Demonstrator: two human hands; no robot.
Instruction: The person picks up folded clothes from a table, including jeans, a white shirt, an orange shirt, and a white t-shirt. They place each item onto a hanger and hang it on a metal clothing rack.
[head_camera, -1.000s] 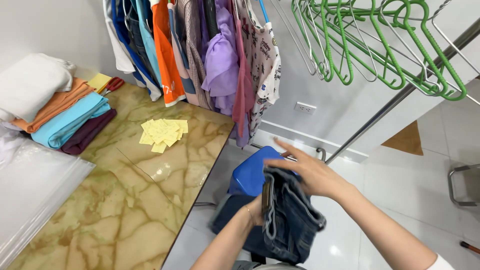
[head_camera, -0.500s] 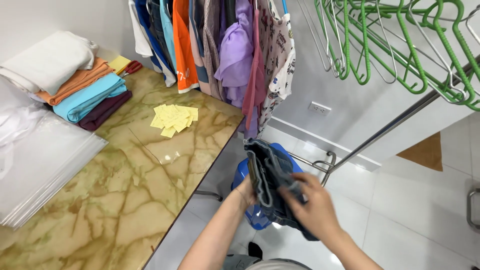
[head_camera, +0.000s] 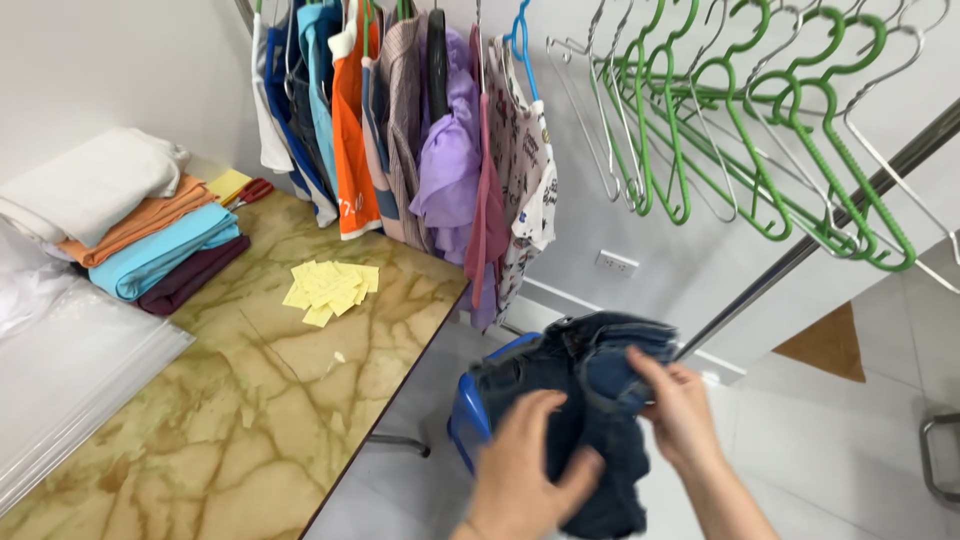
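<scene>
I see both hands at about 5 o'clock in the frame, working a bundle of dark denim jeans (head_camera: 590, 400). My left hand (head_camera: 525, 465) presses on the front of the denim, fingers spread and curled into the cloth at the bundle's 7 o'clock. My right hand (head_camera: 680, 415) grips the bundle's edge at 3 o'clock, thumb pinching the fabric. The jeans hang between the two hands, above a blue basket (head_camera: 468, 425). At 9 o'clock lies a marbled table (head_camera: 230, 420) with yellow paper slips (head_camera: 330, 290); green hangers (head_camera: 760, 130) hang at 1 o'clock.
</scene>
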